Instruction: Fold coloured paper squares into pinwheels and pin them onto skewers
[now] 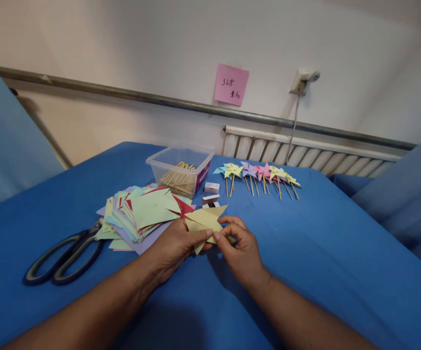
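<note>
Between my two hands is a yellow paper pinwheel (pixel 205 218), partly folded, its pointed corners sticking out. My left hand (pixel 179 243) grips it from the left, thumb pressed on the paper near the middle. From the right, my right hand (pixel 242 250) pinches the same paper with thumb and fingers, close to the left thumb. Part of the paper is hidden behind the fingers. Just beyond the hands stands a small open box (pixel 210 201) with dark contents. To the left lies a pile of cut coloured paper sheets (pixel 152 206), a pale green one on top.
Large dark-handled scissors (pixel 64 257) lie left, blades under the paper. A clear plastic tub (pixel 205 167) holds wooden sticks (pixel 179 177); a small white box (pixel 211 187) is beside it. Several finished pinwheels (pixel 263 172) lie at the back right on the blue cloth (pixel 341 257).
</note>
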Available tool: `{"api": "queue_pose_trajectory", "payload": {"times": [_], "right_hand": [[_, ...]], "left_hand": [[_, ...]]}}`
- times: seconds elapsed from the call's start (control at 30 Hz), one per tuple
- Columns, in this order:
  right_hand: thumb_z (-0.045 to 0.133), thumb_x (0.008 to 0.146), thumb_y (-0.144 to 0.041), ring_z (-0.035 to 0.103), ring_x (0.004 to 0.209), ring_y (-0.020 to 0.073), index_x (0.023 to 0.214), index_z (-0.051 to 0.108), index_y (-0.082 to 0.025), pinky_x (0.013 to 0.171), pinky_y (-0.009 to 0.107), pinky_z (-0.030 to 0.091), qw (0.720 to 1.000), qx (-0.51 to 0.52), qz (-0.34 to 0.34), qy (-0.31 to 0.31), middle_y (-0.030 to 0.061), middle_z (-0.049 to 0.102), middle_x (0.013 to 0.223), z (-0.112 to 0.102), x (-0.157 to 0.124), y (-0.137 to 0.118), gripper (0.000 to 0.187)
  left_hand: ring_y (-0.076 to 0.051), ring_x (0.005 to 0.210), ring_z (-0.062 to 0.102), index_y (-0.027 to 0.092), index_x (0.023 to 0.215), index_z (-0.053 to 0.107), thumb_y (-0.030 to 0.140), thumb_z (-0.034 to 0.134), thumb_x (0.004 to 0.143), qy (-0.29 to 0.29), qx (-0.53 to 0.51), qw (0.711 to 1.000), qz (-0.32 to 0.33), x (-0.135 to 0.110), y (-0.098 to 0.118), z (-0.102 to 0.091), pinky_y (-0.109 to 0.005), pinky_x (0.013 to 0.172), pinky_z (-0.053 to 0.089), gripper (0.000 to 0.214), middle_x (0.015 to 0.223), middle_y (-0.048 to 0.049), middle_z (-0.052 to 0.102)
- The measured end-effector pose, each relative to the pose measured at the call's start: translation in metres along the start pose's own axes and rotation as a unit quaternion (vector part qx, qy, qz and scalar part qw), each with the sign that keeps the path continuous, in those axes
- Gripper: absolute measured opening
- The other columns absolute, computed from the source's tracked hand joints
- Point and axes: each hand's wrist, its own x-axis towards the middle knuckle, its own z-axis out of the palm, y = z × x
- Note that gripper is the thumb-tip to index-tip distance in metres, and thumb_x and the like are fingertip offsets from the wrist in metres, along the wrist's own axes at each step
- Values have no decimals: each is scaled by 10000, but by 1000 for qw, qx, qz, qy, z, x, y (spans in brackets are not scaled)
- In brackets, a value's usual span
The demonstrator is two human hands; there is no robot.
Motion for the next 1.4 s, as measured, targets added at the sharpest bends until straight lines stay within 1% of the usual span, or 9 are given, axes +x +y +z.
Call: {"api": "queue_pose_trajectory", "payload": {"times": [0.27, 0.37, 0.5, 0.6, 0.7, 0.87, 1.07, 1.27, 1.4], "right_hand": [[631, 783, -239, 587, 993, 203, 612, 591, -191, 889, 346, 422, 1000, 15, 1, -8, 62, 635, 998, 1, -1, 2, 182], [662, 770, -292, 594, 1014, 212, 795, 615, -196, 887, 361, 450, 992, 110, 51, 20, 74, 612, 1124, 3, -2, 4, 110], [707, 743, -407, 643, 914, 208, 1104, 535, -199, 774, 338, 512, 939, 291, 179, 42, 99, 634, 1139, 4, 1, 8, 450], [732, 712, -455, 662, 823, 204, 1071, 561, -169, 740, 327, 518, 901, 365, 235, 8, 84, 688, 975, 1, 4, 8, 490], [771, 683, -407, 666, 784, 195, 1005, 588, -162, 746, 328, 517, 881, 406, 237, -46, 67, 701, 907, -2, 5, 4, 445], [821, 615, -303, 643, 689, 158, 976, 601, -171, 656, 285, 512, 905, 352, 228, -76, 22, 692, 829, -2, 1, -1, 444], [810, 604, -295, 601, 572, 124, 902, 621, -166, 553, 239, 485, 931, 273, 227, -86, -16, 670, 712, 1, 0, 3, 375], [814, 604, -323, 601, 527, 123, 869, 583, -174, 538, 248, 495, 912, 331, 244, -11, -17, 681, 682, 9, 1, 4, 382], [823, 606, -317, 613, 530, 126, 887, 567, -175, 538, 250, 501, 898, 361, 242, 72, -8, 694, 702, 11, 4, 5, 407]], "left_hand": [[-142, 733, 595, 168, 1128, 652, 265, 741, 705, 2, 22, 1000, 12, 1, 0, -2, -217, 622, 465, 443, 893, -51, 687], [-167, 793, 616, 174, 1148, 641, 265, 713, 724, 8, 30, 999, 20, 1, -1, -4, -230, 632, 474, 440, 985, -74, 699], [-180, 775, 631, 143, 1120, 654, 249, 693, 720, 12, 33, 999, 12, 1, 1, -5, -238, 609, 472, 416, 977, -94, 712], [-171, 693, 613, 116, 1059, 679, 239, 667, 721, -3, 57, 998, 2, 0, 4, -6, -238, 571, 451, 360, 844, -87, 715], [-153, 597, 574, 112, 952, 704, 216, 633, 716, -20, 106, 994, -12, -2, 6, -6, -241, 544, 428, 268, 722, -59, 686], [-131, 507, 504, 119, 757, 688, 167, 608, 667, -28, 213, 976, -27, -5, 8, -4, -224, 480, 364, 130, 592, -23, 613], [-140, 511, 517, 138, 781, 702, 182, 624, 655, -26, 271, 962, -5, -6, 5, -3, -225, 472, 350, 155, 617, -23, 636], [-144, 548, 555, 122, 778, 693, 261, 687, 678, 15, 165, 986, -8, 1, -2, -4, -237, 522, 407, 172, 634, -30, 644], [-191, 766, 641, 132, 924, 681, 288, 712, 703, 4, 15, 1000, -27, 2, -4, 1, -286, 708, 492, 273, 825, -73, 700]]}}
